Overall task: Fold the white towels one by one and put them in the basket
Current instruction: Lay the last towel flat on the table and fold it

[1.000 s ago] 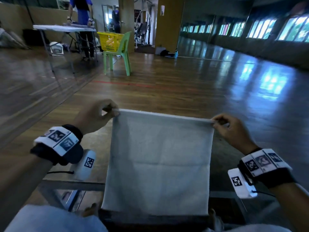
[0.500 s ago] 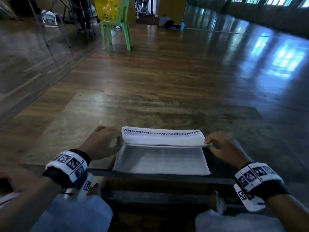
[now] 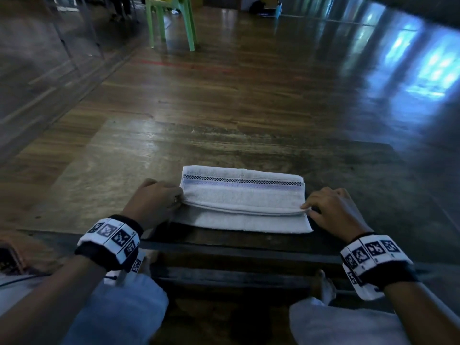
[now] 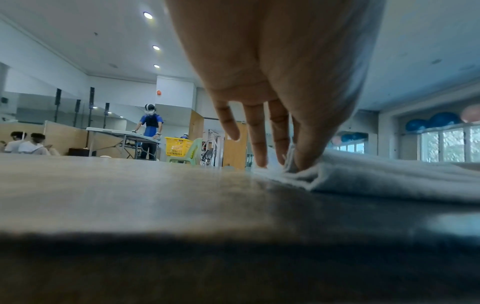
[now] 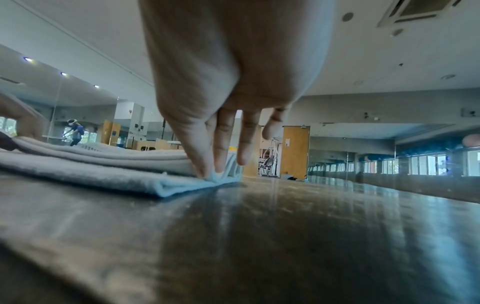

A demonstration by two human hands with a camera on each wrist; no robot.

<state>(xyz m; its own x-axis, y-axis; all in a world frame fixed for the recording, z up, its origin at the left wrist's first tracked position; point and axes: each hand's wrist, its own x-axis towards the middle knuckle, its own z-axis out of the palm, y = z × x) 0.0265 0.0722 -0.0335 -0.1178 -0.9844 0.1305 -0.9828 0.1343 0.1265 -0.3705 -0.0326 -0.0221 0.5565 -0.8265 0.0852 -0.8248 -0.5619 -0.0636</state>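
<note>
Two layers of the white towel [image 3: 245, 200] lie folded at lower centre of the head view, on the dark table [image 3: 249, 143]. The left hand [image 3: 155, 200] and right hand [image 3: 332, 210] each pinch an end of the near fold, likely aligning its edges. No basket is identifiable nearby.

Head view dim, blue window glare on floor [image 3: 410, 70]; edges bowed, smeared; wrist views brighter, ceiling spotlights [image 4: 148, 15], foreground tabletop [image 5: 285, 236] blurred
</note>
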